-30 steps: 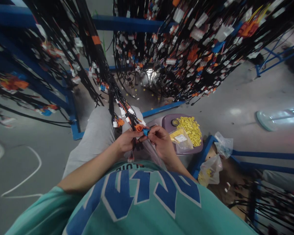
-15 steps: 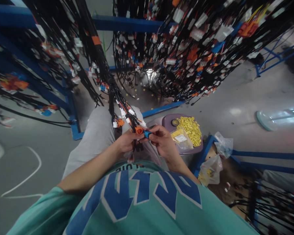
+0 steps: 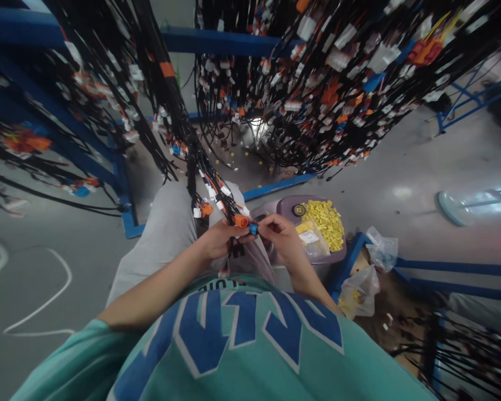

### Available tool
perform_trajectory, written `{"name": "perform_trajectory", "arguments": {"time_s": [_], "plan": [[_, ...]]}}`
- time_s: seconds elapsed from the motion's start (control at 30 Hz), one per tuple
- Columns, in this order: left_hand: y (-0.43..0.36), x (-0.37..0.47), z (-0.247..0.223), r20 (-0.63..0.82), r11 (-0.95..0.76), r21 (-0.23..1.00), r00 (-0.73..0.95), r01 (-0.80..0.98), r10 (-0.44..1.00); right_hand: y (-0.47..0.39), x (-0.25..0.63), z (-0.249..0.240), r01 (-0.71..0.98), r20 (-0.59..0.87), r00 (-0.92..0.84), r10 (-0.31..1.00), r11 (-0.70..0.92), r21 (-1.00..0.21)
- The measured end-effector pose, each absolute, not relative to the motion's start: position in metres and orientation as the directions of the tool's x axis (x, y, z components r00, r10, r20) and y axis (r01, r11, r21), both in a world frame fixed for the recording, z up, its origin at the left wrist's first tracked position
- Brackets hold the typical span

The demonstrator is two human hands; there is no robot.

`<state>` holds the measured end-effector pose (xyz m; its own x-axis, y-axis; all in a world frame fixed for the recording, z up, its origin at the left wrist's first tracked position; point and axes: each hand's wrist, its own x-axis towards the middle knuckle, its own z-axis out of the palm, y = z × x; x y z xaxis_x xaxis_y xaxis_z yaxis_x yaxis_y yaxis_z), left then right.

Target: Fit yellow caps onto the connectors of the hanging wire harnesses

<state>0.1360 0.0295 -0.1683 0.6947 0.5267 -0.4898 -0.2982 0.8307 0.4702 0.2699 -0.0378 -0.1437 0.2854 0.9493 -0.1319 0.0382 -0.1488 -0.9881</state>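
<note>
Over my lap, my left hand point(image 3: 217, 240) is closed around the loose end of a wire harness point(image 3: 211, 172), gripping an orange connector point(image 3: 241, 221) and a blue connector point(image 3: 253, 229) side by side. My right hand point(image 3: 281, 238) pinches at the right end of the blue connector with thumb and forefinger. Whether a small part sits between those fingertips is hidden. White connectors point(image 3: 220, 205) and another orange connector point(image 3: 206, 209) dangle from the harness just beyond my left hand.
A purple tub lid point(image 3: 284, 207) beside my right knee carries a heap of small yellow clips point(image 3: 326, 220), a labelled plastic bag point(image 3: 311, 236) and a round black item. Blue frames point(image 3: 225, 42) hung with dense harnesses stand ahead. Plastic bags point(image 3: 361, 289) lie at right.
My right hand's fingers have shifted slightly right, toward the end of the blue connector, so more of it shows. The connectors in my left hand have turned and moved a little to the right.
</note>
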Motion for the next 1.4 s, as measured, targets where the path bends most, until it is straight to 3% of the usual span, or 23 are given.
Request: {"name": "perform_trajectory", "arguments": {"time_s": [0.1, 0.2, 0.27, 0.5, 0.73, 0.83, 0.93, 1.0, 1.07, 1.23, 1.4], "plan": [[0.028, 0.137, -0.171, -0.49, 0.828, 0.492, 0.7, -0.269, 0.519, -0.034, 0.27, -0.131, 0.454, 0.125, 0.14, 0.982, 0.049, -0.89], [0.027, 0.135, -0.173, -0.473, 0.806, 0.532, 0.697, -0.26, 0.538, -0.026, 0.262, -0.126, 0.642, 0.185, -0.073, 0.98, 0.188, -0.743], [0.028, 0.132, -0.173, -0.449, 0.799, 0.549, 0.719, -0.247, 0.531, -0.022, 0.257, -0.129, 0.671, 0.15, -0.075, 0.986, 0.162, -0.724], [0.03, 0.125, -0.163, -0.498, 0.836, 0.493, 0.71, -0.241, 0.498, -0.024, 0.256, -0.138, 0.609, 0.13, 0.164, 0.978, 0.003, -0.793], [0.029, 0.131, -0.164, -0.53, 0.811, 0.528, 0.647, -0.255, 0.548, -0.026, 0.257, -0.141, 0.643, 0.246, 0.141, 0.959, 0.101, -0.759], [0.032, 0.133, -0.162, -0.581, 0.815, 0.548, 0.616, -0.188, 0.532, -0.036, 0.27, -0.153, 0.6, 0.296, 0.214, 0.931, 0.114, -0.792], [0.037, 0.133, -0.16, -0.618, 0.811, 0.569, 0.581, -0.134, 0.53, -0.065, 0.301, -0.178, 0.528, 0.132, 0.357, 0.925, -0.083, -0.845], [0.039, 0.134, -0.16, -0.624, 0.807, 0.578, 0.573, -0.118, 0.531, -0.096, 0.329, -0.2, 0.532, -0.157, 0.387, 0.909, -0.359, -0.767], [0.039, 0.136, -0.16, -0.631, 0.809, 0.579, 0.571, -0.106, 0.526, -0.129, 0.357, -0.221, 0.532, -0.253, 0.44, 0.861, -0.477, -0.699], [0.037, 0.141, -0.158, -0.659, 0.809, 0.584, 0.545, -0.065, 0.519, -0.176, 0.409, -0.264, 0.464, -0.226, 0.709, 0.668, -0.683, -0.564], [0.036, 0.142, -0.155, -0.673, 0.806, 0.589, 0.517, -0.056, 0.528, -0.153, 0.429, -0.301, 0.394, -0.145, 0.811, 0.566, -0.713, -0.58]]}}
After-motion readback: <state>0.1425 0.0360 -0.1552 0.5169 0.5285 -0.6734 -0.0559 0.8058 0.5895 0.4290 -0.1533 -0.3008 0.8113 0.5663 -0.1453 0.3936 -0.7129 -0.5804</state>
